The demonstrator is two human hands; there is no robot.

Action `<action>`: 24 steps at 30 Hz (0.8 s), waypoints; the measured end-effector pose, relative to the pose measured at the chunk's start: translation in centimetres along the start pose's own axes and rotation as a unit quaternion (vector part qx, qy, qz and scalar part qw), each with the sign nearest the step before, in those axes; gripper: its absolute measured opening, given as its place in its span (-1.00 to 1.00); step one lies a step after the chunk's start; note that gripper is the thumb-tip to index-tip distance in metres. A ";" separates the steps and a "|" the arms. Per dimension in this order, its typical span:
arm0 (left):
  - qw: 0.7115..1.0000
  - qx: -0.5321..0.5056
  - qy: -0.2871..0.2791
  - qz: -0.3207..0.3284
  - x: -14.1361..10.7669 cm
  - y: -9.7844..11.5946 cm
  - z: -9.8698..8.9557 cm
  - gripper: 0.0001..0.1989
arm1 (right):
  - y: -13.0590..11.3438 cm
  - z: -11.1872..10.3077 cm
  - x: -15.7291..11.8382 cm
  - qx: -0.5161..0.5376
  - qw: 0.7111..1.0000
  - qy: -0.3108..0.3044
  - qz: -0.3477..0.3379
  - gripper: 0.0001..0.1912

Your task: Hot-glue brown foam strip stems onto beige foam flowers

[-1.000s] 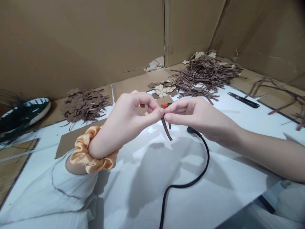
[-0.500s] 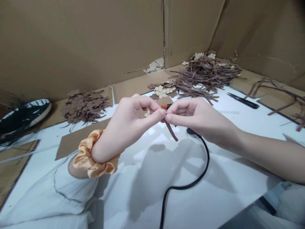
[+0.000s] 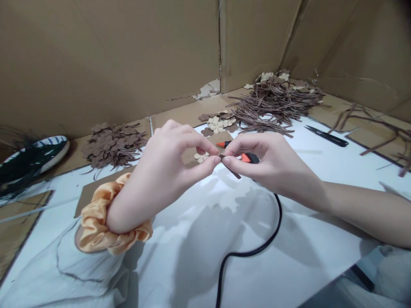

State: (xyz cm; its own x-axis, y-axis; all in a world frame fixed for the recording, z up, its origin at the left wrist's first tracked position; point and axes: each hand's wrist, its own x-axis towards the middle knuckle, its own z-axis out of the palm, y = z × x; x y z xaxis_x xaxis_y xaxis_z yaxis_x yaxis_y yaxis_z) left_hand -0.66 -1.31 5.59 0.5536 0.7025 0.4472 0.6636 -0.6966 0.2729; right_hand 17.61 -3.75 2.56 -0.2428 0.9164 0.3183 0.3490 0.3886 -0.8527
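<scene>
A narrow brown ribbon strip (image 3: 231, 168) is pinched between my left hand (image 3: 170, 160) and my right hand (image 3: 266, 164), at the thumbs and forefingers. Its short tail hangs down and to the right, and the pinched end is mostly hidden by my fingertips. Just behind the fingers lies a black and orange electric tool (image 3: 251, 158), possibly a glue gun, and its black cable (image 3: 257, 246) curves away across the table. A cream felt flower (image 3: 201, 157) lies on a cardboard piece (image 3: 192, 156) beyond my left hand. An orange satin scrunchie (image 3: 109, 220) circles my left wrist.
White sheeting covers the table (image 3: 192, 239). Beyond it are a pile of brown felt circles (image 3: 112, 146) and a heap of brown ribbon strips (image 3: 272, 102). Black scissors (image 3: 326, 136) lie to the right. A shoe (image 3: 35, 156) sits left, inside cardboard walls (image 3: 105, 55).
My hands have drawn slightly apart, and the left wrist has moved down and left. The ribbon tail looks shorter, and more of the black and orange tool now shows between my hands.
</scene>
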 end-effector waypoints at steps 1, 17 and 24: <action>1.000 0.012 -0.004 0.004 -0.1 0.1 0.0 -0.90 | 0.1 0.0 -0.1 -0.024 0.999 0.011 -0.022 -0.88; 0.996 -0.044 -0.031 -0.064 -0.1 1.0 -0.2 -0.86 | 0.0 0.4 -0.2 -0.064 0.997 0.025 -0.046 -0.91; 0.990 -0.099 -0.026 -0.099 -0.2 1.1 0.3 -0.88 | 0.0 0.8 0.0 0.060 0.998 -0.010 0.021 -0.91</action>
State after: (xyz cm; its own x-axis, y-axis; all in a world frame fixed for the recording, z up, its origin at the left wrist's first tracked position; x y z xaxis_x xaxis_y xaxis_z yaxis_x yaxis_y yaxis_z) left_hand 0.07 -2.20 5.55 0.4512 0.8306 0.3264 0.6525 -0.5566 0.5143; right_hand 16.92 -3.79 2.27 -0.2480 0.9294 0.2734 0.2480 0.3337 -0.9095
